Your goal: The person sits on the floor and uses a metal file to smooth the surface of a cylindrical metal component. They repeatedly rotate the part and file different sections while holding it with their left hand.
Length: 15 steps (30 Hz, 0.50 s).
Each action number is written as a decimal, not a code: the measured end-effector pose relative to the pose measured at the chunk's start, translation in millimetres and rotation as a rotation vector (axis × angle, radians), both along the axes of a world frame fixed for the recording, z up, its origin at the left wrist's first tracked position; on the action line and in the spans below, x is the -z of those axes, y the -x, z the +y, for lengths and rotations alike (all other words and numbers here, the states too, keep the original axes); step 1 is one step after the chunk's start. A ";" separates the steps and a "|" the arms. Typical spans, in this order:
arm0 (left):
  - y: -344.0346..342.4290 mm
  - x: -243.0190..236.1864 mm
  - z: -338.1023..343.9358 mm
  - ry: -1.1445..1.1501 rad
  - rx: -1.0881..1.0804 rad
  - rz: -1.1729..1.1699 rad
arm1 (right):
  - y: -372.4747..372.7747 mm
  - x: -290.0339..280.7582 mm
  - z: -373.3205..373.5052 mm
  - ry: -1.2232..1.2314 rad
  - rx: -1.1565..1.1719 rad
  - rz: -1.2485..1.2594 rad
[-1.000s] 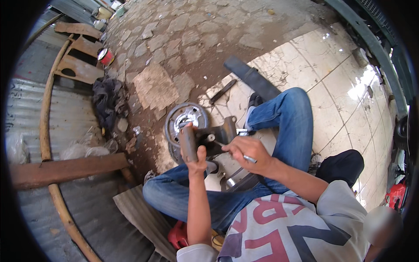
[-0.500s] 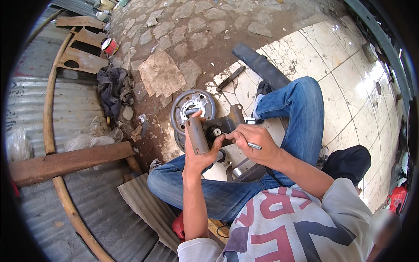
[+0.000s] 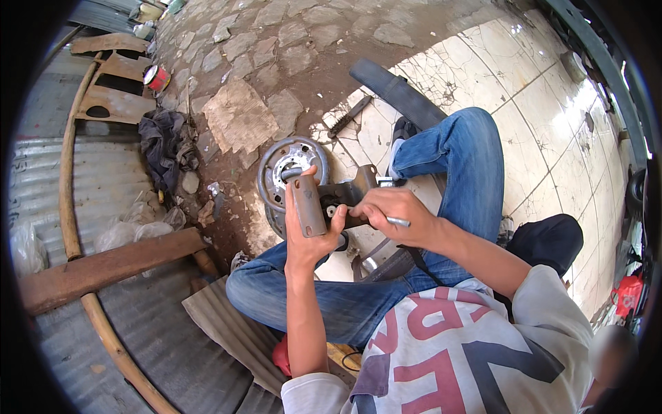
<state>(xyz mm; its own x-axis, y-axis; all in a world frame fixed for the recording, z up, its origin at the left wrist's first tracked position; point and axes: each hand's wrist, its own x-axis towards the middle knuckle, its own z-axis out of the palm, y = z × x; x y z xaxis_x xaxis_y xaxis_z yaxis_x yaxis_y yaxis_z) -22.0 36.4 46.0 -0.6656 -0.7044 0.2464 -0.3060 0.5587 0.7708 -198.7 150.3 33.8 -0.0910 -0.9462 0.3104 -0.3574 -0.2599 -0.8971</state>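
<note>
Cracked tile floor (image 3: 552, 131); red can (image 3: 156, 77) far left. Left hand (image 3: 310, 231) grasps metal bracket (image 3: 324, 200); right hand (image 3: 393, 217) pinches thin tool (image 3: 398, 222).

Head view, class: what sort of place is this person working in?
Probably a roadside repair yard: a round metal wheel part lies on the dirty stone ground, beside corrugated metal sheeting and a black rubber strip.

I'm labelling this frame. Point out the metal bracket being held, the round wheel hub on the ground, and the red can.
metal bracket (image 3: 309, 204), head view, rusty front plate.
wheel hub (image 3: 276, 172), head view, left rim.
red can (image 3: 157, 77), head view, side.
</note>
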 end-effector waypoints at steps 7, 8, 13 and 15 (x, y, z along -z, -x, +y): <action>-0.6 7.7 4.4 -0.166 -0.043 0.101 | 3.8 1.9 1.7 0.002 -0.036 0.023; -1.6 7.6 4.4 -0.205 -0.050 0.105 | 7.9 0.2 -2.0 -0.048 -0.002 -0.020; 3.9 3.3 -3.3 -0.121 0.014 0.053 | -1.5 3.4 5.3 -0.030 -0.050 0.043; 5.8 3.5 -4.7 -0.081 0.035 0.065 | 6.9 2.0 10.1 -0.049 -0.072 -0.006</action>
